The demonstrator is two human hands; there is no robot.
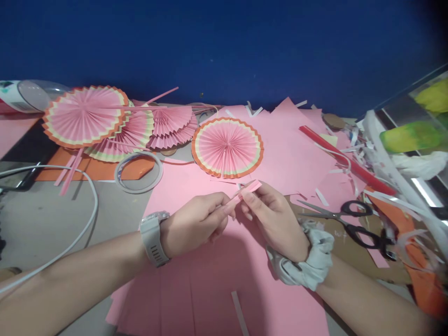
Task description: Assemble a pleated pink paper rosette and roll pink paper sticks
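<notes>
Between both hands, above pink paper sheets [217,275], is a narrow folded strip of pink paper [252,186]. My left hand [198,217], with a grey watch at the wrist, is closed on the strip's lower left end. My right hand [275,217], a pale scrunchie around its wrist, pinches the upper right end between thumb and fingers. Just beyond the hands lies a round pleated paper fan [227,148], pink with a yellow and orange rim. A roll of tape [139,172] lies to the left of it. Black-handled scissors [345,217] rest open right of my right hand.
More pleated fans [87,114] with pink paper sticks are piled at back left. A white cable [94,200] loops at left, near a dark phone-like device [28,158]. A red strip [346,158] and paper scraps lie at right. A blue wall [224,51] stands behind.
</notes>
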